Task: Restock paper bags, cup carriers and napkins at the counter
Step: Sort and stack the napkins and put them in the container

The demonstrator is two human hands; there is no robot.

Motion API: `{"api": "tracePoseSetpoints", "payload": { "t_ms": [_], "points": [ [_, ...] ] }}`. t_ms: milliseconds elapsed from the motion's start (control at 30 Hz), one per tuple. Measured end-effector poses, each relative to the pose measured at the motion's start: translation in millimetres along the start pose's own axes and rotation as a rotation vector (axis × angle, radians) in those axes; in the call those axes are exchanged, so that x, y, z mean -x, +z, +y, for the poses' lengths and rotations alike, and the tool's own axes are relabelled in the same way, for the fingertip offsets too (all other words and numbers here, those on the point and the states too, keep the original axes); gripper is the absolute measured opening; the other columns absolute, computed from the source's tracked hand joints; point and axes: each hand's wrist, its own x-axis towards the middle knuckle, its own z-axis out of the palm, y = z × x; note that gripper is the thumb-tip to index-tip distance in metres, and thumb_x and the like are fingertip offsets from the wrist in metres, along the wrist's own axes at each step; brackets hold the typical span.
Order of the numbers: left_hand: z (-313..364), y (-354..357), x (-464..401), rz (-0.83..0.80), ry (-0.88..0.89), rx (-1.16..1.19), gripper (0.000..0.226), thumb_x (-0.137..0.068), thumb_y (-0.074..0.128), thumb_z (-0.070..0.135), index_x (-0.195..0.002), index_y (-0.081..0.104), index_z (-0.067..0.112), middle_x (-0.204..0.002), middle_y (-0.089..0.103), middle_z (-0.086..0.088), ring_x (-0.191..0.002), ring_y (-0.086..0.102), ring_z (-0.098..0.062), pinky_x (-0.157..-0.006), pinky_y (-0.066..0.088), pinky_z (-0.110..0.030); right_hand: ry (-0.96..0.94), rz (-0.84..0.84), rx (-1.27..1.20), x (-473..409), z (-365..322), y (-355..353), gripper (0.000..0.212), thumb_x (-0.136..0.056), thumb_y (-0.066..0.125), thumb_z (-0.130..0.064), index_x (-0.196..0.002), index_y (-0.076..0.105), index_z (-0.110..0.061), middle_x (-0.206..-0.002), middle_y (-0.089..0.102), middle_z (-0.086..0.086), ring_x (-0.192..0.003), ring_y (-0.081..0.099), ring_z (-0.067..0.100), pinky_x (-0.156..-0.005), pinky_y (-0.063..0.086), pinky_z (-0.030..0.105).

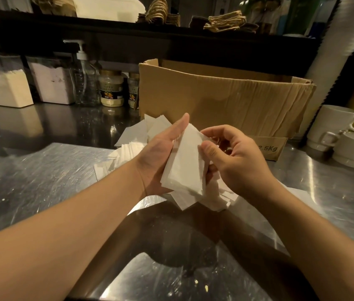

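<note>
A stack of white napkins (183, 164) stands on edge between my two hands above the steel counter (41, 170). My left hand (161, 155) lies flat against the stack's left side, fingers straight. My right hand (234, 157) grips the stack's right edge, thumb on the front and curled fingers behind. More loose white napkins (132, 140) lie scattered on the counter behind and under my hands. On the dark shelf above sit brown cup carriers (226, 21) in stacks.
An open cardboard box (226, 98) stands just behind my hands. At the back left are two clear tubs of powder (6, 88), a pump bottle (84, 81) and jars (111, 88). White cups (341, 131) are stacked at the right.
</note>
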Motion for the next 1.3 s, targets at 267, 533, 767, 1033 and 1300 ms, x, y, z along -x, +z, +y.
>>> {"api": "tracePoseSetpoints", "payload": {
  "t_ms": [267,533,767,1033,1300],
  "points": [
    [0,0,0,-0.079,-0.019,0.046,0.062,-0.082,0.041,0.073,-0.118,0.058,0.025,-0.088,0.075,-0.004,-0.081,0.075,-0.022,-0.070,0.063,-0.037,-0.027,0.064,-0.047,2,-2,-1,0.018,-0.098,0.063,-0.015,-0.101,0.064,-0.033,-0.104,0.065,-0.011,-0.096,0.064,0.008,-0.069,0.057,0.016],
    [-3,2,1,-0.182,-0.062,0.177,0.051,-0.080,0.057,0.056,-0.118,0.061,0.023,-0.086,0.072,-0.007,-0.081,0.072,-0.025,-0.071,0.061,-0.039,-0.155,-0.297,0.069,5,1,-11,0.106,-0.071,0.080,-0.062,-0.155,0.019,-0.047,-0.158,0.027,-0.021,-0.141,0.032,-0.003,-0.103,0.046,0.022],
    [-4,3,-1,-0.173,-0.018,0.270,0.030,-0.078,0.059,0.038,-0.102,0.066,0.021,-0.077,0.069,-0.008,-0.069,0.070,-0.024,-0.068,0.057,-0.037,-0.214,-0.429,0.235,7,-3,-8,0.121,-0.062,0.086,-0.060,-0.149,0.003,-0.065,-0.152,0.017,-0.035,-0.146,0.029,0.017,-0.107,0.046,0.058],
    [-6,1,-3,-0.164,-0.055,0.274,0.040,-0.078,0.061,0.041,-0.113,0.062,0.021,-0.081,0.069,-0.008,-0.076,0.068,-0.024,-0.072,0.058,-0.038,-0.281,-0.338,0.240,5,4,-9,0.105,-0.073,0.077,-0.066,-0.154,0.013,-0.051,-0.153,0.020,-0.026,-0.141,0.029,0.004,-0.098,0.047,0.017],
    [-4,-5,-7,-0.106,-0.099,0.256,0.047,-0.082,0.056,0.057,-0.115,0.061,0.024,-0.084,0.071,-0.006,-0.080,0.069,-0.023,-0.072,0.060,-0.037,-0.381,-0.226,0.411,3,4,-8,0.047,-0.073,0.070,-0.068,-0.112,0.058,-0.045,-0.125,0.046,-0.020,-0.123,0.040,0.012,-0.102,0.045,0.043]
  ]
}}
